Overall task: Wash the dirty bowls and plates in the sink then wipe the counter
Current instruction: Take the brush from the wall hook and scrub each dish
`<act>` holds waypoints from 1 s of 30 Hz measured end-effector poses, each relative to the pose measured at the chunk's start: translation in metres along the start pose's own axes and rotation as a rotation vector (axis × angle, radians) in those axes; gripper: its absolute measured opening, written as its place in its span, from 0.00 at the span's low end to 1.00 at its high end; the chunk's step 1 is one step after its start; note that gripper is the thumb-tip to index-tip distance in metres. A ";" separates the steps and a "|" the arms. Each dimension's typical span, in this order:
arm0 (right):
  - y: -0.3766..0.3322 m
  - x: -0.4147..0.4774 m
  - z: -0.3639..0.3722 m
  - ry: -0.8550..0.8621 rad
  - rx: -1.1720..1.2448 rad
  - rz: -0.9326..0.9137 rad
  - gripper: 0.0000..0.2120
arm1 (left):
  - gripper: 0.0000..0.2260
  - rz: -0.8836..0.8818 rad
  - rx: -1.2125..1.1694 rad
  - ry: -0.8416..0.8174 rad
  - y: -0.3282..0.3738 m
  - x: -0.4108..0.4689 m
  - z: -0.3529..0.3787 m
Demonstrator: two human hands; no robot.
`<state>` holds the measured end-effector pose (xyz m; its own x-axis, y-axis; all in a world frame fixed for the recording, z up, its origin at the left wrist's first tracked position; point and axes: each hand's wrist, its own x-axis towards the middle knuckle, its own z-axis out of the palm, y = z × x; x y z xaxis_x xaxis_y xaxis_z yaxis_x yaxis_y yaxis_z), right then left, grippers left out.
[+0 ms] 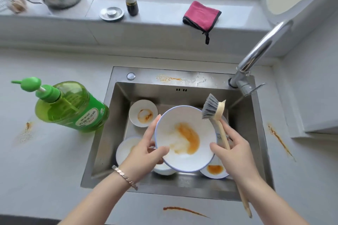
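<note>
A white bowl [184,126] with a blue rim and an orange sauce smear is held tilted over the steel sink [102,133]. My left hand [144,150] grips its left rim, thumb inside. My right hand [232,148] holds the wooden handle of a dish brush [213,108], whose grey bristles sit at the bowl's upper right rim. Below lie a small stained dish [142,113], a white bowl [124,148] at the left, a stained plate [214,171] at the right and another dish partly hidden under the held bowl.
A green soap pump bottle [69,106] stands left of the sink. The faucet [256,56] arches at the right. A pink cloth [201,14], a spray bottle [130,2] and a drain stopper [112,13] sit on the sill. Orange stains [182,210] mark the counter.
</note>
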<state>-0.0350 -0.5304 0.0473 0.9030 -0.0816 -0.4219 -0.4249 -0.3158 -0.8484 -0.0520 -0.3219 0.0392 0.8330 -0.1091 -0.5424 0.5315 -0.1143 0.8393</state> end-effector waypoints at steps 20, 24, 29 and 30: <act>-0.023 -0.039 -0.006 -0.554 -1.070 -0.304 0.23 | 0.24 0.044 -0.109 0.128 -0.007 -0.037 0.007; -0.031 -0.056 0.010 -0.580 -0.739 -0.280 0.19 | 0.28 0.081 -0.100 0.114 -0.013 -0.039 0.009; -0.019 -0.033 0.006 -0.412 -0.989 -0.255 0.19 | 0.25 0.133 -0.119 0.187 -0.009 -0.039 0.005; -0.018 -0.038 0.005 -0.460 -0.925 -0.228 0.18 | 0.25 0.149 -0.106 0.217 -0.008 -0.038 0.001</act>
<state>-0.0624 -0.5169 0.0770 0.7620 0.3752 -0.5278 0.1410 -0.8916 -0.4302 -0.0877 -0.3177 0.0527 0.9106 0.0979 -0.4016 0.4042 -0.0072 0.9146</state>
